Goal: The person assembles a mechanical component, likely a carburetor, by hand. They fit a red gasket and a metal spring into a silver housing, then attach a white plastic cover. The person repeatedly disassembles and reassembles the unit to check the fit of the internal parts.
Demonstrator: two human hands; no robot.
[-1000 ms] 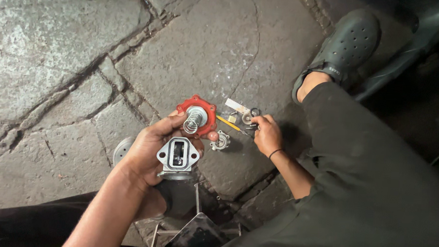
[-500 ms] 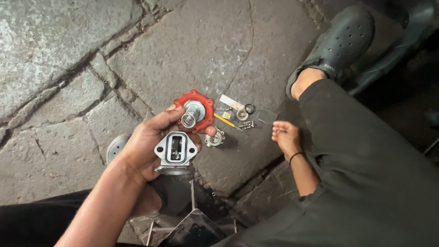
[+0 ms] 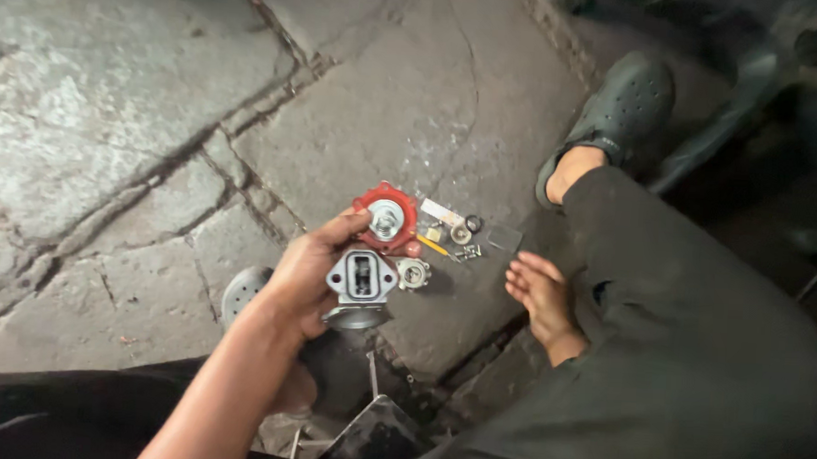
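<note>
One grey metal housing (image 3: pixel 360 287), one red cap (image 3: pixel 386 217), one round fitting (image 3: pixel 413 274), two hands, two dark clogs.

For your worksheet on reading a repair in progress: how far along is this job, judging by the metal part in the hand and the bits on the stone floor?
Done: the unit is apart, with small parts spread on the stone floor beside the red part. In hand: the left hand grips the metal body; the right hand hangs open and empty above the floor. Left: the loose pieces still lie separate, nothing refitted.
</note>
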